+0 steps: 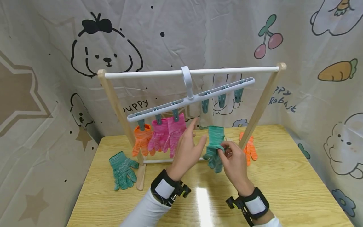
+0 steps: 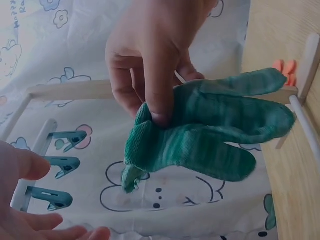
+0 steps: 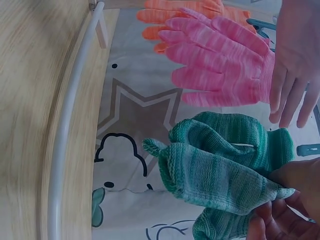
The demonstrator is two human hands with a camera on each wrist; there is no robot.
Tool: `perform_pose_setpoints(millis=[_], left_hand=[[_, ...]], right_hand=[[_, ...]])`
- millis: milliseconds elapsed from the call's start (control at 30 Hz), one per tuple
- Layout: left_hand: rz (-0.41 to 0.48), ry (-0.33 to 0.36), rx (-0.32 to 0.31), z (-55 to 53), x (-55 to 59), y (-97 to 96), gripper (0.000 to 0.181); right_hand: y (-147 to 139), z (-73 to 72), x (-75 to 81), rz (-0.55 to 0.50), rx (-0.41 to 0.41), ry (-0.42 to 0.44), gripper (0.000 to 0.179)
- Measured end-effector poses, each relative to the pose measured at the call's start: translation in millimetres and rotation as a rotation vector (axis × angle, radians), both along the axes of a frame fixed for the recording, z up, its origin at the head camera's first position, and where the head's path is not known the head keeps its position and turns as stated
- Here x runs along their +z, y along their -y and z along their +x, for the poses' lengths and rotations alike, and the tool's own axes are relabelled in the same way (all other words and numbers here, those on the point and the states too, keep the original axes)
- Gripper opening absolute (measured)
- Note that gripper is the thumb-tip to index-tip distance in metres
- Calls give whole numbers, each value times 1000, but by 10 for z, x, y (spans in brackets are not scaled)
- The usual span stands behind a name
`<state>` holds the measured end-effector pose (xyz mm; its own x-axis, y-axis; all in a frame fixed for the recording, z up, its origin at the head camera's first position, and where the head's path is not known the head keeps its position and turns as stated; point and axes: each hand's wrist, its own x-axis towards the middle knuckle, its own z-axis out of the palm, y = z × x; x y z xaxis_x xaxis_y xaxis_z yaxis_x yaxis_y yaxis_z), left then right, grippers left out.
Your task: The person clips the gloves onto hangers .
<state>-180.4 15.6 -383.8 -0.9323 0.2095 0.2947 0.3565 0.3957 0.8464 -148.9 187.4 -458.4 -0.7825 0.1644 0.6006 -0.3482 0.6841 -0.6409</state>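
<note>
My right hand pinches a green knit glove by its cuff, in front of the rack's right half. In the left wrist view the glove hangs from that hand's thumb and fingers, its cuff edge bunched. My left hand is raised beside it, fingers extended and holding nothing, close to the pink gloves. Above both hands is a white clip hanger, tilted up to the right. Its left clips hold an orange glove and the pink gloves; three teal clips dangle bare on its right.
The hanger hooks over a white rail on wooden posts. Another green glove lies on the wooden table at left. At right, an orange glove lies by the post. A printed curtain stands behind.
</note>
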Motion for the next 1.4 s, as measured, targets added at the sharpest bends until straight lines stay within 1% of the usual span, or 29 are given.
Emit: perform_pose_setpoints(millis=[133,267,333,433,500,600,767,900,1167,1267,1400], left_hand=[[2,13,-11,-91,75,-64,73],[46,30,-39,-193,136,-109,82],[61,39,-42,-258,160,-113,86],[76,31,-51,-373,202,-103,89],[65,30,-53,-437,227,-97,89],[63,27,-61,-490,271,-102,88],[88,36,-54,-513,333,-145,83],[131,35,-56,-539,367,-189,75],[227,24,-62,-643,392,-228,45],[244,23,-75,-669,399,-230,41],[259,11,-75,-692,402,-246,42]], right_hand=[[19,-32,8,2,-2,-2,16],[42,-52,30,10,2,4,17],[52,-60,49,10,5,11,17],[65,-66,77,2,12,22,16],[66,-72,85,-3,14,29,15],[64,-80,93,-5,14,33,15],[68,-96,103,2,6,26,16],[78,-107,124,-2,12,18,14],[118,-94,177,-5,32,-6,15],[132,-83,199,-9,39,-11,14],[145,-76,222,-13,45,-13,14]])
